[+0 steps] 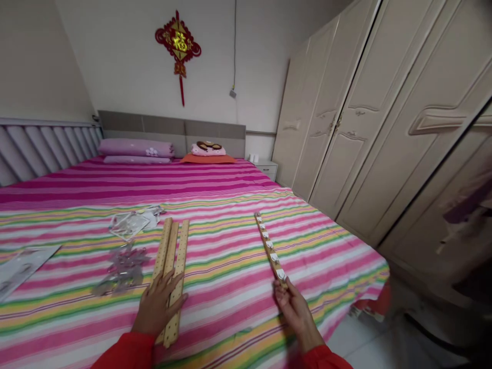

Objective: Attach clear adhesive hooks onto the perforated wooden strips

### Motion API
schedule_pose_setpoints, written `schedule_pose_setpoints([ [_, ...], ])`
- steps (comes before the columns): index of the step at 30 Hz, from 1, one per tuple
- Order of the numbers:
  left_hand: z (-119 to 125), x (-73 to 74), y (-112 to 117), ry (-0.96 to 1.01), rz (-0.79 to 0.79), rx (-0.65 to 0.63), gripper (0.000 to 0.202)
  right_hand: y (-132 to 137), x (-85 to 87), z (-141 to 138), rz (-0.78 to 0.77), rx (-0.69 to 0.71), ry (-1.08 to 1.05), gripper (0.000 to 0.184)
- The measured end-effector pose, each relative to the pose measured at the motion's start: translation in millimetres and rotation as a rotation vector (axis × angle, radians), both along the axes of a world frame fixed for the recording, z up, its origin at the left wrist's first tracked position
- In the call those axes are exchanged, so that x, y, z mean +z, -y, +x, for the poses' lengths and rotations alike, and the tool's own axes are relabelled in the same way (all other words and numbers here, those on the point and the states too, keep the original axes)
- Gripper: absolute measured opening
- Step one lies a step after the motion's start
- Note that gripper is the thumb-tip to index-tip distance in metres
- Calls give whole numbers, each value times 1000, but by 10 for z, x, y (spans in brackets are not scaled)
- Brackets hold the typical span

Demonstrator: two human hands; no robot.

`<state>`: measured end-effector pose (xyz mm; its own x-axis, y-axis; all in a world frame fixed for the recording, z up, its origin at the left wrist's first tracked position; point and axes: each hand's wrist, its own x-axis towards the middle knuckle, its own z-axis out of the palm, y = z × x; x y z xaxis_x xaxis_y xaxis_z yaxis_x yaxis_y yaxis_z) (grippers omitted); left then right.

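Note:
My left hand [157, 305] lies flat, fingers spread, on top of a few bare wooden slats with rows of holes [172, 261], which rest lengthwise on the striped bedspread [226, 266]. My right hand [295, 306] grips the near end of another wooden slat [268, 243] fitted with several white hooks; that slat points away from me over the bed. Both sleeves are red.
Left of the slats lie a pile of clear metal-looking hooks [123, 269] and plastic bags [132, 223], with another bag [23, 264] at the far left. Pillows [134, 148] sit by the headboard. Wardrobe doors [369, 118] line the right side; the floor [369, 338] shows past the bed's corner.

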<state>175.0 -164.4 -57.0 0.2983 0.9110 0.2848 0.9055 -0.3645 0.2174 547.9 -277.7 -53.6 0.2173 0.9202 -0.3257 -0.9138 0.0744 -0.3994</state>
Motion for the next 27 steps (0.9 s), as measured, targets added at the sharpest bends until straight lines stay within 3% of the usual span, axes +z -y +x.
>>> schedule_pose_setpoints([
  [4, -2, -6, -2, 59, 2, -10, 51, 18, -20, -213, 85, 21, 30, 15],
  [10, 23, 126, 94, 245, -61, 2, 45, -15, 130, -912, 120, 155, 55, 18],
  [13, 92, 246, 215, 532, -60, 30, 43, -139, 324, -1346, 172, 235, 79, 20],
  [17, 250, 436, 370, 1031, -295, 41, 63, -392, 531, -1968, 193, 305, 203, 24],
  [19, 307, 519, 390, 1189, -336, 58, 72, -504, 562, -2269, 215, 317, 283, 24],
  [22, 300, 603, 325, 1273, -246, 123, 72, -611, 524, -2640, 261, 339, 376, 26],
  [27, 82, 644, 101, 1192, -74, 228, 42, -715, 402, -2941, 218, 415, 500, 40],
])
